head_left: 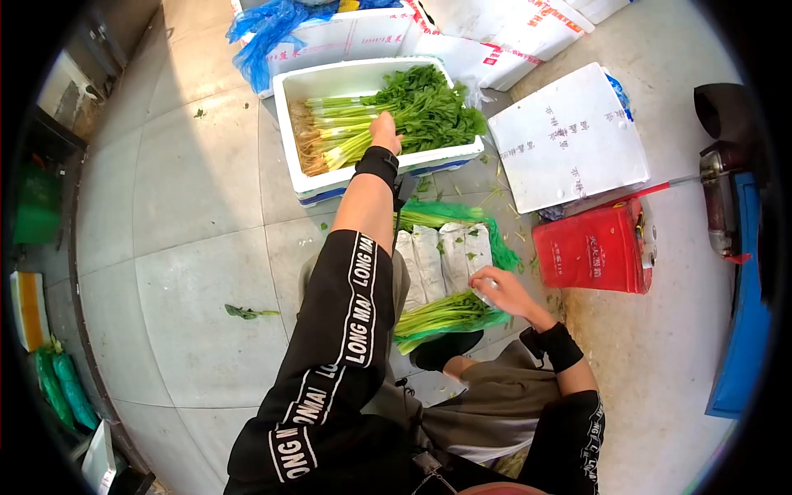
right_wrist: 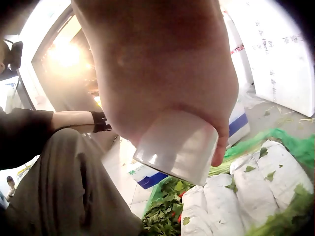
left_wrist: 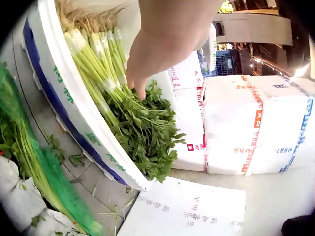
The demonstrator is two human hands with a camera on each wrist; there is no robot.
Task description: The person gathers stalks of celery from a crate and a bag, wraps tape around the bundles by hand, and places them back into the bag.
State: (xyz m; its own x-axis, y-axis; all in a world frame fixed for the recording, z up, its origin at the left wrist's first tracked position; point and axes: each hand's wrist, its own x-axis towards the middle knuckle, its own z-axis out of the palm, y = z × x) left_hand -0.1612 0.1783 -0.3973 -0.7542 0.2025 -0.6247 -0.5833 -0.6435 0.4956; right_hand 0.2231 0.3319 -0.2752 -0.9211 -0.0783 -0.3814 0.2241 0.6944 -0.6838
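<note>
The fingers (left_wrist: pixel 139 83) of the left hand (head_left: pixel 385 132) point down into the greens (head_left: pixel 412 107) in the foam box (head_left: pixel 285 124), touching where stalks meet leaves; whether they grip a bunch cannot be told. The greens look light, limp and easily bruised, probably best held by the firmer stalks. The right hand (head_left: pixel 499 290), short of the box, grips a roll of tape (right_wrist: pixel 177 145).
</note>
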